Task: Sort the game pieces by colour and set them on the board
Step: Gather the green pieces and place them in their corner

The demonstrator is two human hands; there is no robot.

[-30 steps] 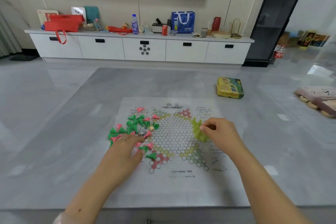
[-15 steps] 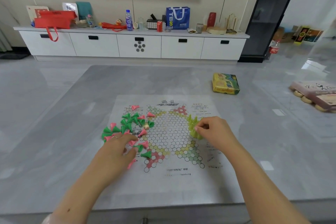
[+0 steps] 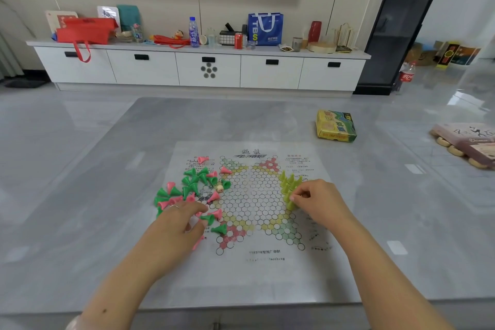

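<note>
While your right hand sits at abt 3 o'clock on the board, its fingers are curled in and pinching a yellow piece at the near end of the yellow cluster, which stands upright on the board's right point. Your left hand lies over the loose heap at abt 9 o'clock, fingers bent down onto the pieces; whether they've actually pinched one you can't tell from here, as the hand covers it.

The green pieces & pink pieces are mixed, most tipped on their sides, spread from the board's left edge onto the worktop. A small die sits among them.

Risks, as I judge them:
- Yellow cones stand close together, so a knuckle or wrist brushing them w/ the right hand could topple several.
- Left hand raking thru the heap may roll cones off the sheet; round bases roll easily.
- The board looks like thin paper, so dragging a palm on it could shift it & upset everything standing.
- Pink piece under your left wrist, at abt 7 o'clock, is easy to miss or flick away.
</note>
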